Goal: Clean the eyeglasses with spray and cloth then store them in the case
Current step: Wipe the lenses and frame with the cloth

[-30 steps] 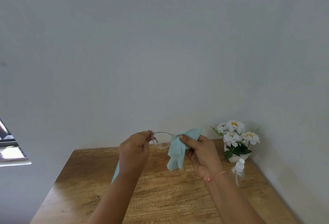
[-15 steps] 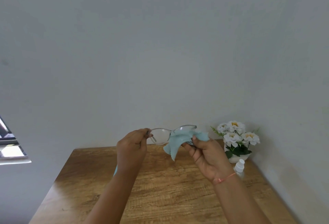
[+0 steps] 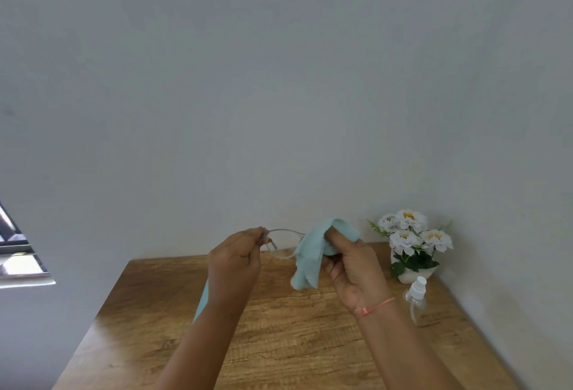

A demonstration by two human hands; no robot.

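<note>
1. Change: half a second earlier the top rim of the right-side lens showed above the cloth (image 3: 310, 261). Now the cloth is bunched over that lens and hides it. Judged: wiping is under way and storing has not begun.
2. Eyeglasses (image 3: 283, 245): held in the air above the table (image 3: 148, 321), between both hands, with one lens bare at 3 o'clock of the left hand (image 3: 235, 261).
3. Left hand: raised, back toward the camera, fingers curled together and pinching the frame's end.
4. Right hand (image 3: 356, 268): palm toward the camera, thumb and fingers clamped on the cloth around the lens.
5. Spray bottle (image 3: 417, 299): upright on the table at 4 o'clock of the right hand, not touched.
</note>
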